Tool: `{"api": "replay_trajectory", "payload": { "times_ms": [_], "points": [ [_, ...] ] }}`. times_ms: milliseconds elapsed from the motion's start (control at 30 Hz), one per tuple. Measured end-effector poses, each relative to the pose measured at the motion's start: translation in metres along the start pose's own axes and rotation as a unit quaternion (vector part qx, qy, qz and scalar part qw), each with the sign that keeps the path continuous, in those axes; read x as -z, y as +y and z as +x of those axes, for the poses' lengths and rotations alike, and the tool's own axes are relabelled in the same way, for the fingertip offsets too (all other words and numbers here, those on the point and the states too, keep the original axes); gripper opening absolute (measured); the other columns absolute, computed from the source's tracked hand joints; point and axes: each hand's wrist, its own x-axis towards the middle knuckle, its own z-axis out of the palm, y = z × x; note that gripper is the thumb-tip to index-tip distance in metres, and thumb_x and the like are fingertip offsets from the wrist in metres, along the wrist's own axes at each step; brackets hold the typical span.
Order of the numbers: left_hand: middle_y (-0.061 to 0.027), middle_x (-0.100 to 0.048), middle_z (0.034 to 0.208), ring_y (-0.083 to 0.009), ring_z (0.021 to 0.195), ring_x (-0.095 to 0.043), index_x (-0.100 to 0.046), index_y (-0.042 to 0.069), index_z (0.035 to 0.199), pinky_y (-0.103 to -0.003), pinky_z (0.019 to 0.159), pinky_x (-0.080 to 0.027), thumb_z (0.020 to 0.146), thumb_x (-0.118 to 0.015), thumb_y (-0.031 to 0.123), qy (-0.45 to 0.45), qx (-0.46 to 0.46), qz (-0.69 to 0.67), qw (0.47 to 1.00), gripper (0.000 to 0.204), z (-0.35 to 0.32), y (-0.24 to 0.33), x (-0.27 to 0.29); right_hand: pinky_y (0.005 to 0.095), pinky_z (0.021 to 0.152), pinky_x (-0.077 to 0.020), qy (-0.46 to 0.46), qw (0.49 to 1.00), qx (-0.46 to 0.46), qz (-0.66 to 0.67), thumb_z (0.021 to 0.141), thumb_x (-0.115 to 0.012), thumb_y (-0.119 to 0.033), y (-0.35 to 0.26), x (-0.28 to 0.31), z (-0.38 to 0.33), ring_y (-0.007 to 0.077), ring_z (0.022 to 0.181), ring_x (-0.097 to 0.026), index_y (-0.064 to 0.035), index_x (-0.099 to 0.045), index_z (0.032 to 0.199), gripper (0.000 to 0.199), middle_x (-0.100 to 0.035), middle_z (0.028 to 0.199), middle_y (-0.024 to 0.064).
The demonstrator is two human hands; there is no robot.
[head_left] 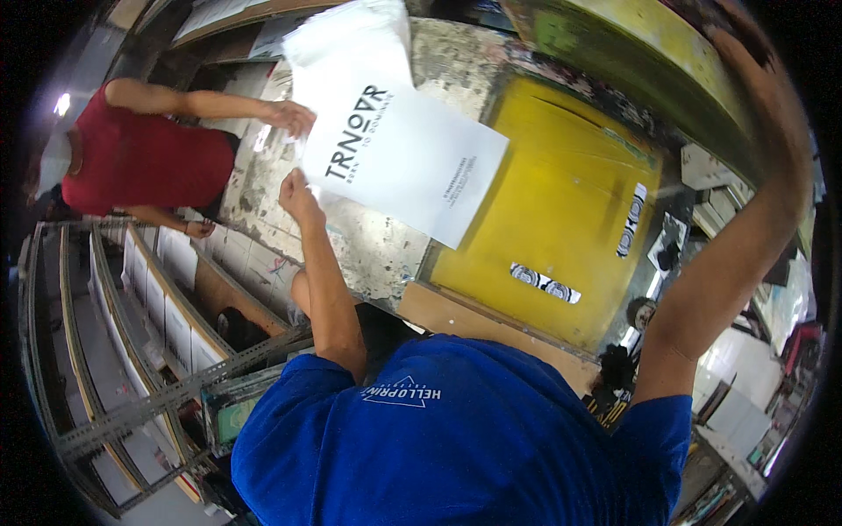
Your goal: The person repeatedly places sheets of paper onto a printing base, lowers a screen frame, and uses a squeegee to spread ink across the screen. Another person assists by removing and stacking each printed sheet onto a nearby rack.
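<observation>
**Sheet in my left hand, frame lifted with my right**

My left hand (296, 195) pinches the near corner of a white printed sheet (399, 158), which lies tilted over the stained worktop (373, 250) with its far edge reaching onto the yellow screen bed (561, 219). My right hand (745, 44) is raised high at the edge of view, closed on the rim of the lifted yellow-green frame (631, 53); the fingers are blurred, so I cannot tell the exact grip. Two black-and-white strips (544, 282) lie on the yellow bed, well apart from the sheet. Across the worktop a person in a red shirt (145, 158) rests a hand (294, 117) on a stack of white sheets (346, 39), just beside mine. Metal racks (132, 351) stand to my left.
</observation>
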Motion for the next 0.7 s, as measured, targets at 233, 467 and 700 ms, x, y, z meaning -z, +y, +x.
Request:
{"api": "replay_trajectory", "payload": {
  "times_ms": [233,467,700],
  "points": [
    [-0.0142,-0.065,0.104,-0.0259,0.088,-0.061,-0.061,-0.005,0.113,-0.034,0.080,-0.049,0.099,-0.066,0.022,0.279,-0.056,0.230,0.931,0.030,0.039,-0.006,0.100,0.0322,0.079,-0.0574,-0.051,0.904,-0.324,0.273,0.094,-0.066,-0.045,-0.051,0.015,0.025,0.0202,0.085,-0.072,-0.0077,-0.062,0.133,0.054,-0.072,0.109,0.0144],
    [-0.0163,-0.069,0.122,-0.0343,0.119,-0.062,-0.068,0.002,0.121,-0.045,0.102,-0.046,0.082,-0.082,0.020,-0.065,-0.397,0.296,0.866,0.045,-0.035,0.016,-0.051,0.0317,0.093,-0.0518,-0.010,0.930,-0.204,0.304,0.094,-0.067,-0.026,-0.046,0.013,0.032,0.0175,0.102,-0.068,-0.0108,-0.067,0.131,0.040,-0.070,0.119,0.0132],
    [-0.0093,-0.072,0.124,-0.0294,0.117,-0.066,-0.078,0.008,0.105,-0.039,0.096,-0.051,0.086,-0.079,0.018,-0.184,-0.349,0.381,0.836,0.022,-0.105,-0.038,-0.121,0.0287,0.102,-0.0463,-0.024,0.906,-0.165,0.389,0.096,-0.065,-0.024,-0.040,0.007,0.037,0.0161,0.108,-0.065,-0.0070,-0.064,0.135,0.043,-0.068,0.124,0.0124]
  ]
}}
